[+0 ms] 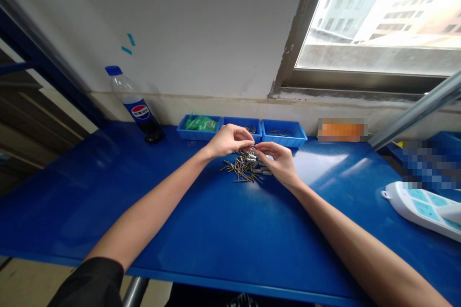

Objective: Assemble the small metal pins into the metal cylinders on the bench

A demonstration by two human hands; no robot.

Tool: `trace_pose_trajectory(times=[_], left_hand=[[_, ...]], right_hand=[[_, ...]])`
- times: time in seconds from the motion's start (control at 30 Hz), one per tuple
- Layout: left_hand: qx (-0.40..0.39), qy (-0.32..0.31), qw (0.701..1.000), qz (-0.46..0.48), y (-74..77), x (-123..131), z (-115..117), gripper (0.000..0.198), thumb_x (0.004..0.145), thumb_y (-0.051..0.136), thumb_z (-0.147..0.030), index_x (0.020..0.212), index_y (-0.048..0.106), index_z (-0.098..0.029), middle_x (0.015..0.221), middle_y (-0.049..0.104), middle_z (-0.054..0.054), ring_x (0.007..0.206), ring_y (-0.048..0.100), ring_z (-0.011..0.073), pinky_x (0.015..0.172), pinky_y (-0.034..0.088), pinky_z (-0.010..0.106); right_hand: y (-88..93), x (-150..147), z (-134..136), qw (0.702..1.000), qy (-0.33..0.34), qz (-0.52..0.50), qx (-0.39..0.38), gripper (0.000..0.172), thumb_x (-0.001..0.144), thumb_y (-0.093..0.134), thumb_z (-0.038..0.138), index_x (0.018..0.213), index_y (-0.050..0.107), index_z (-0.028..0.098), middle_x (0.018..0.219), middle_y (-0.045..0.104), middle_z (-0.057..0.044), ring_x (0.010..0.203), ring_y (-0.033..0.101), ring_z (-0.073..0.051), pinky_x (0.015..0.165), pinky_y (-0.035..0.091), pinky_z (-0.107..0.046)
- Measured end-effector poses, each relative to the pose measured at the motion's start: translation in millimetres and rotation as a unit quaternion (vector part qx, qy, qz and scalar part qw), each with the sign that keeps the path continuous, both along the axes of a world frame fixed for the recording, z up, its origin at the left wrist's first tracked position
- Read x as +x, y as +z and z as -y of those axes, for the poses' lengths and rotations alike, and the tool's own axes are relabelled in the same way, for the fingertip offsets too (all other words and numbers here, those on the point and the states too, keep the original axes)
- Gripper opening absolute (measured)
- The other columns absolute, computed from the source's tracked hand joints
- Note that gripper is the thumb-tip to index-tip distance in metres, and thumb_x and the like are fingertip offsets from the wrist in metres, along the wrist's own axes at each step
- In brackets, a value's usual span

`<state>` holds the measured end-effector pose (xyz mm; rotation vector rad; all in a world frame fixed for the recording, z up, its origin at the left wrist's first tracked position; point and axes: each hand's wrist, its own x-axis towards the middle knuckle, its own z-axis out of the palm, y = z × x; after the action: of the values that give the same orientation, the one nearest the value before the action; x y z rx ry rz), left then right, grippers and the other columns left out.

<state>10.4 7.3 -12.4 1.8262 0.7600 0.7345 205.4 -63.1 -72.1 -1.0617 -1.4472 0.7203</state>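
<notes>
Both arms reach out over a blue table [201, 230]. My left hand [228, 139] and my right hand [277, 159] meet fingertip to fingertip just above a pile of several small metal pins [243, 169]. Each hand's fingers are pinched together on a tiny metal part between them, too small to name. The pile lies directly under and slightly in front of the hands.
Three small blue bins stand against the wall: one with green bags [199, 126], a middle one [248, 127], one with a few parts [284, 133]. A cola bottle [135, 105] stands at back left. A white device [421, 208] lies at right.
</notes>
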Motion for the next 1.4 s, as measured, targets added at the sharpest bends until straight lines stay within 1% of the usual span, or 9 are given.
trace_pose_trajectory(times=[0.07,0.17,0.33,0.47,0.57,0.87,1.03,1.23,1.4], left_hand=[[0.012,-0.014,1.0,-0.018,-2.1,0.9,0.3,0.024,0.082,0.076,-0.032,0.094,0.076,-0.011,0.08,0.079,0.01,0.074,0.076,0.02,0.07,0.06,0.029],[0.088,-0.01,0.993,-0.077,0.1,-1.4,-0.7,0.026,0.087,0.07,-0.034,0.101,0.076,-0.014,0.082,0.079,0.008,0.076,0.075,0.0186,0.071,0.057,0.026],[0.207,0.016,0.949,-0.236,13.4,-17.6,-5.7,0.017,0.085,0.067,-0.027,0.091,0.078,-0.015,0.082,0.078,0.007,0.073,0.071,0.0172,0.068,0.051,0.024],[0.228,-0.016,0.919,-0.322,14.3,-28.8,-10.4,0.015,0.076,0.071,-0.02,0.088,0.078,-0.016,0.084,0.077,0.006,0.073,0.069,0.0177,0.065,0.047,0.024],[0.219,-0.026,0.91,-0.351,8.0,-27.8,-10.8,0.018,0.073,0.07,-0.015,0.09,0.077,-0.017,0.083,0.076,0.006,0.071,0.068,0.0178,0.064,0.046,0.025],[0.256,-0.013,0.899,-0.355,-3.2,-19.2,-7.4,0.021,0.073,0.063,-0.008,0.087,0.074,-0.018,0.081,0.074,0.005,0.067,0.065,0.0168,0.058,0.039,0.024],[0.249,-0.012,0.888,-0.386,4.9,-24.4,-9.4,0.027,0.077,0.061,-0.01,0.098,0.076,-0.017,0.083,0.075,0.007,0.068,0.065,0.0174,0.061,0.043,0.025],[0.306,-0.025,0.867,-0.392,18.7,-30.1,-13.0,0.028,0.086,0.055,-0.012,0.1,0.08,-0.014,0.097,0.074,0.011,0.086,0.068,0.0208,0.079,0.05,0.028],[0.301,-0.018,0.896,-0.326,22.1,-24.5,-8.6,0.025,0.09,0.054,-0.013,0.101,0.077,-0.014,0.098,0.074,0.01,0.087,0.067,0.0191,0.079,0.049,0.027]], right_hand=[[-0.7,1.3,-1.3,1.0,-0.002,-0.01,-0.01,0.026,0.08,0.08,0.047,0.091,0.079,0.024,0.091,0.08,-0.005,0.082,0.075,-0.024,0.081,0.063,-0.039],[-2.2,2.9,-3.2,1.0,-0.006,-0.022,-0.016,0.026,0.079,0.081,0.047,0.09,0.079,0.024,0.093,0.08,-0.005,0.083,0.076,-0.024,0.082,0.063,-0.039],[-5.2,5.9,-7.2,0.995,-0.082,-0.056,0.004,0.027,0.08,0.079,0.045,0.094,0.079,0.022,0.096,0.08,-0.008,0.087,0.076,-0.025,0.087,0.062,-0.042],[-4.3,9.5,-9.6,0.983,-0.167,-0.07,0.013,0.038,0.081,0.076,0.041,0.113,0.076,0.02,0.115,0.077,-0.012,0.098,0.074,-0.027,0.093,0.06,-0.045],[-3.5,11.1,-10.2,0.981,-0.182,-0.065,0.002,0.044,0.082,0.073,0.038,0.123,0.071,0.02,0.125,0.074,-0.013,0.101,0.073,-0.026,0.094,0.059,-0.045],[-6.2,10.9,-10.8,0.987,-0.153,-0.056,0.009,0.03,0.085,0.069,0.036,0.112,0.071,0.022,0.114,0.076,-0.011,0.103,0.072,-0.026,0.091,0.059,-0.042],[-6.6,10.6,-10.6,0.988,-0.147,-0.051,0.014,0.03,0.085,0.069,0.036,0.111,0.072,0.022,0.112,0.077,-0.01,0.1,0.072,-0.026,0.09,0.058,-0.043],[-6.9,10.9,-10.9,0.989,-0.14,-0.051,0.012,0.029,0.085,0.069,0.036,0.11,0.072,0.021,0.112,0.077,-0.01,0.099,0.073,-0.026,0.088,0.058,-0.043],[-7.3,11.3,-10.9,0.989,-0.137,-0.05,0.01,0.027,0.086,0.068,0.036,0.108,0.072,0.021,0.11,0.077,-0.01,0.098,0.073,-0.026,0.089,0.058,-0.042]])
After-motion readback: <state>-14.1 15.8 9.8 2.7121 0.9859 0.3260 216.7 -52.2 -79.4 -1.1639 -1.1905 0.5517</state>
